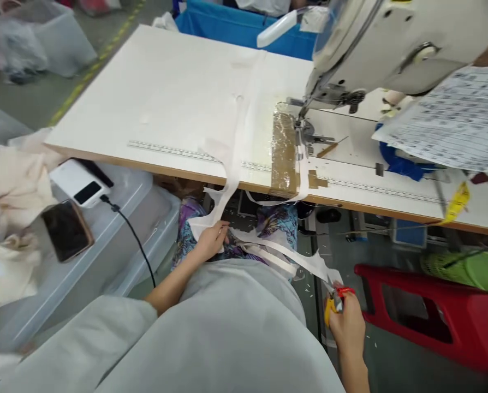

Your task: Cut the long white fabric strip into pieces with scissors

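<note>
Over my lap, my left hand (212, 240) is closed around a piece of thin white fabric (232, 180). One part of that fabric runs up over the table edge onto the white tabletop. A narrow white strip (297, 255) stretches across my lap toward my right side. There my right hand (347, 319) grips small scissors (334, 301) with red and yellow handles. Their blades point up and touch or overlap the strip's end; I cannot tell whether they are closed on it. Another white band (303, 180) hangs in a loop from under the sewing machine needle.
A sewing machine (375, 54) stands on the white table (166, 98). Left are a plastic bin (117, 234), a phone (67, 230), a white device (80, 183) and cream cloth (10, 213). A red stool (473, 322) lies right, near a green basket (477, 273).
</note>
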A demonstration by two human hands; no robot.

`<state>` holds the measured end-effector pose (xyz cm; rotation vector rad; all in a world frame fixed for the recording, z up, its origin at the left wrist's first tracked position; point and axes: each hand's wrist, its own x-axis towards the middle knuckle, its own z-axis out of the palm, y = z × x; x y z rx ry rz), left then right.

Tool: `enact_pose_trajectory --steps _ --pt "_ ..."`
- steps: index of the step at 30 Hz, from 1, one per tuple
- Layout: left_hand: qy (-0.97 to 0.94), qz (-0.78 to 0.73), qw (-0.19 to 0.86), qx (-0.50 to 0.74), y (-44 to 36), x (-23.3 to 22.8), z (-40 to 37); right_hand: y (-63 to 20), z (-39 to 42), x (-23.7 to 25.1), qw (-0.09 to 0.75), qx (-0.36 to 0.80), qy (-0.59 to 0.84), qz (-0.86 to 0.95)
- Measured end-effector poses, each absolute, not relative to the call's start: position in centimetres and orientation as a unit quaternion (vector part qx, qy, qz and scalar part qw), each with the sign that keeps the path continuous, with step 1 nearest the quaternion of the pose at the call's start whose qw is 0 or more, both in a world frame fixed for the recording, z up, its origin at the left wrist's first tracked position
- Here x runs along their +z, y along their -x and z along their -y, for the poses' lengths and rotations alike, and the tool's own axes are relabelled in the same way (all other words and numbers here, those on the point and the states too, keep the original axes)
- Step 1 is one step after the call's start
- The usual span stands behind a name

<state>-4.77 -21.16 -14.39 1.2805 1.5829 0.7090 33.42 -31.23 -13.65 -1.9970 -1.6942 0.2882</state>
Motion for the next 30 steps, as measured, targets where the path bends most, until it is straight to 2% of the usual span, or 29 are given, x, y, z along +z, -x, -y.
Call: enact_pose_trajectory --steps 2,4,7,10,12,15,21,24,27,30 --pt "-0.541 -0.632 0.47 0.294 4.3 -13.0 21.3 -33.8 31.6 -14.3 0.182 0.142 0.762 0.605" --pt "-0.558 -0.603 0.474 0.317 3.4 -11.4 21.2 -33.0 30.7 -14.0 0.165 0.147 0.796 0.564" --pt "-0.59 -0.542 0.474 0.366 1.6 -8.9 20.7 -29.0 28.0 -12.1 0.258 0.21 0.78 0.529" --pt "-0.623 -0.512 0.442 0.392 0.0 -7.1 20.4 -23.3 25.2 -9.4 0.378 0.375 0.622 0.574" --pt "-0.633 -0.514 0.416 0.403 -0.8 -6.3 20.6 -19.8 24.0 -8.0 0.399 0.448 0.53 0.6" --pt "-0.648 -0.522 0.379 0.406 -1.5 -5.5 21.0 -16.3 23.2 -7.2 0.374 0.5 0.494 0.606" --pt "-0.735 -0.462 0.349 0.354 -1.0 -3.1 19.3 -15.0 22.8 -7.2 0.349 0.52 0.497 0.601" --pt "-0.801 -0.42 0.267 0.333 0.9 -1.3 14.6 -15.9 23.1 -7.0 0.36 0.497 0.513 0.601" --pt "-0.788 -0.535 0.161 0.259 3.2 0.5 7.7 -18.0 24.0 -7.1 0.346 0.485 0.537 0.597" --pt "-0.747 -0.644 0.131 0.104 4.6 2.2 1.4 -20.8 25.1 -7.9 0.304 0.452 0.596 0.591"
